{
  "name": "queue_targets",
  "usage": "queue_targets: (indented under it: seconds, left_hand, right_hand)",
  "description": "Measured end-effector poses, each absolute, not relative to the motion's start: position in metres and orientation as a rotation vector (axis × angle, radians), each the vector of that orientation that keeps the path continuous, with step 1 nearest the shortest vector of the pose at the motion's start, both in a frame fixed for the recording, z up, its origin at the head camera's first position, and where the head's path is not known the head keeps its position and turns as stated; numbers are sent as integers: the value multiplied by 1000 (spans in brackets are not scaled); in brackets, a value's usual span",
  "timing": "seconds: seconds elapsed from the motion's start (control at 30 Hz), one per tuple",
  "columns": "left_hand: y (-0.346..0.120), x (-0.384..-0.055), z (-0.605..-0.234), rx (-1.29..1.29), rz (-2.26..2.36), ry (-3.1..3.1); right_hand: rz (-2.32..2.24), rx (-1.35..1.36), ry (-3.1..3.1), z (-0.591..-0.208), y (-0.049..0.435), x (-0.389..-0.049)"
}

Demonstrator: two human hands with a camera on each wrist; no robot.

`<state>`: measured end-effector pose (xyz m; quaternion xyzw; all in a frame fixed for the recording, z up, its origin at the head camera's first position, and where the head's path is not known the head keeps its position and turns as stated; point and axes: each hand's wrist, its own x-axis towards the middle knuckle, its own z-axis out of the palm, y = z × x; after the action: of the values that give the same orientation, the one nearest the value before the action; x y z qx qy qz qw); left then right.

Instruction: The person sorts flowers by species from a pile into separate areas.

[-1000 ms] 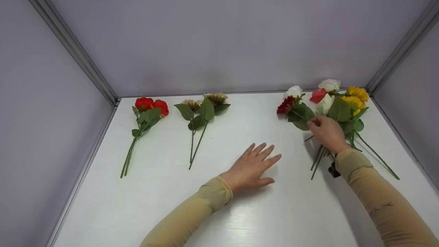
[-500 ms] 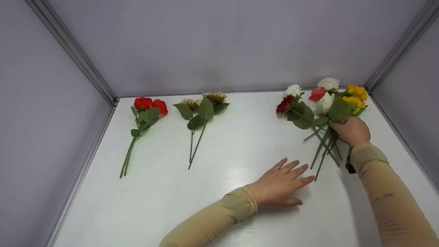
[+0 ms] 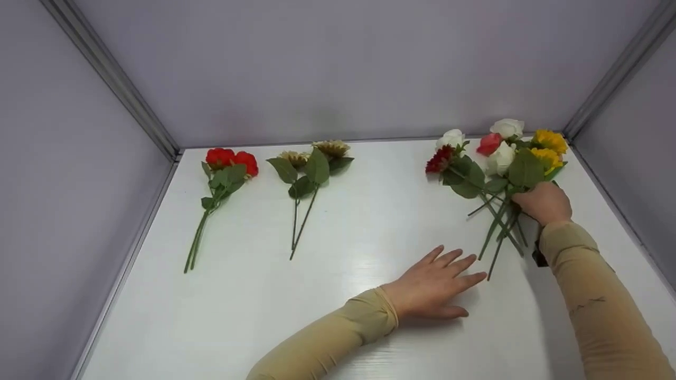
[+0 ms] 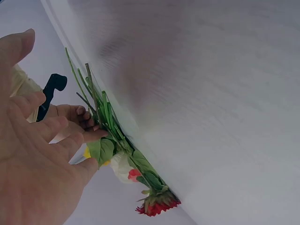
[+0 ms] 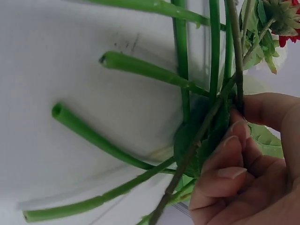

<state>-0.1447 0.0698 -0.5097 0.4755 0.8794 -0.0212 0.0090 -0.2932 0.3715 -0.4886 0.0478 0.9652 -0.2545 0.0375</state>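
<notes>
My right hand (image 3: 546,203) is at the stems of the mixed flowers on the right, just below the yellow flowers (image 3: 549,150). In the right wrist view its thumb and fingers pinch a thin brownish flower stem (image 5: 238,51) among green stems (image 5: 140,68) and a leaf. White roses (image 3: 500,159), a pink rose (image 3: 489,143) and a dark red flower (image 3: 439,160) lie close by, their stems crossing. My left hand (image 3: 430,287) is spread, palm down and holding nothing, fingertips near the stem ends.
Two red flowers (image 3: 232,161) lie together on the white table (image 3: 253,316) at the left. Two beige flowers (image 3: 331,149) with broad leaves are in the middle. Grey panels (image 3: 338,68) stand behind and at both sides.
My right hand has left the dark red flower's stem and moved right, to below the yellow flowers. My left hand has shifted right and nearer to me. Both have barely moved in the last half second.
</notes>
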Motion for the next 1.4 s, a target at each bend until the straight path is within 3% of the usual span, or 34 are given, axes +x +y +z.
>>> queue_targets:
  seconds: [0.6, 0.73, 1.0, 1.4]
  left_hand:
    - [55, -155, -508, 1378, 150, 2779]
    - [47, -162, -503, 1197, 481, 2808]
    - [25, -172, -493, 543, 1487, 2443]
    - [-7, -173, -502, 292, 1967, 1992]
  right_hand:
    - [-1022, 129, 3081, -471, 358, -289]
    - [-1190, 134, 3025, -455, 339, -287]
    - [-1750, 4, 2640, -434, 266, -276]
    - [-2110, -157, 2403, -465, 182, -259]
